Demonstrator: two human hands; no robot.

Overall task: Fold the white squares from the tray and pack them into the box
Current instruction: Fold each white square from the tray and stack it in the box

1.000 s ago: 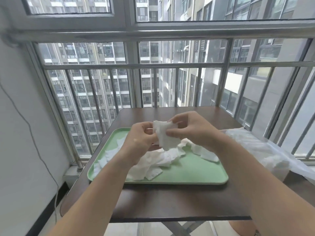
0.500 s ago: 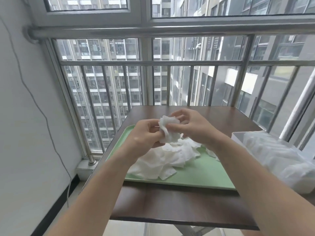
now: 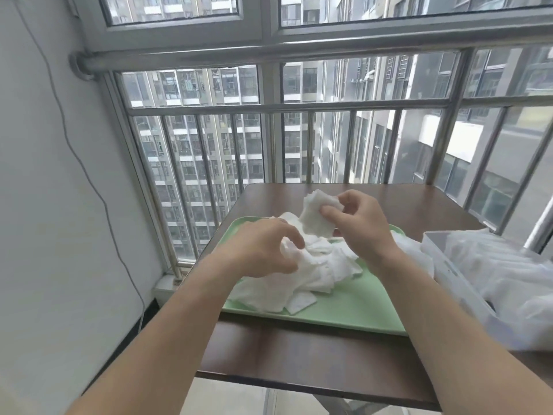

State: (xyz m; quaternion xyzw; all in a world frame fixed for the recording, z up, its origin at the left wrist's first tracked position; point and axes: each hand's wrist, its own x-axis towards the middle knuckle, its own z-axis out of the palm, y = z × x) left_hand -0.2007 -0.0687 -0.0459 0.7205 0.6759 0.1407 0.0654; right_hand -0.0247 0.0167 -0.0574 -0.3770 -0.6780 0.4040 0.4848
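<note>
My right hand [image 3: 362, 226] pinches one white square [image 3: 317, 217], held just above the pile [image 3: 317, 274] on the green tray [image 3: 344, 316]. My left hand [image 3: 263, 250] lies on this pile with curled fingers; if it grips, I cannot tell.

both bare forearms reach in over the near edge of the tray [image 3: 344, 313], the left one from its near-left corner, the right one from its near-right side. the left hand [image 3: 263, 250] hangs palm down over the tray's left half, knuckles up, with its fingers loosely curled and the tips pointing down. whether they grip anything cannot be told. the right hand [image 3: 359, 226] is held higher, above the tray's far edge, its back toward the camera. its thumb and forefinger pinch a folded white square [image 3: 317, 217], and the other fingers curl behind. the hands are near each other but apart.
</note>
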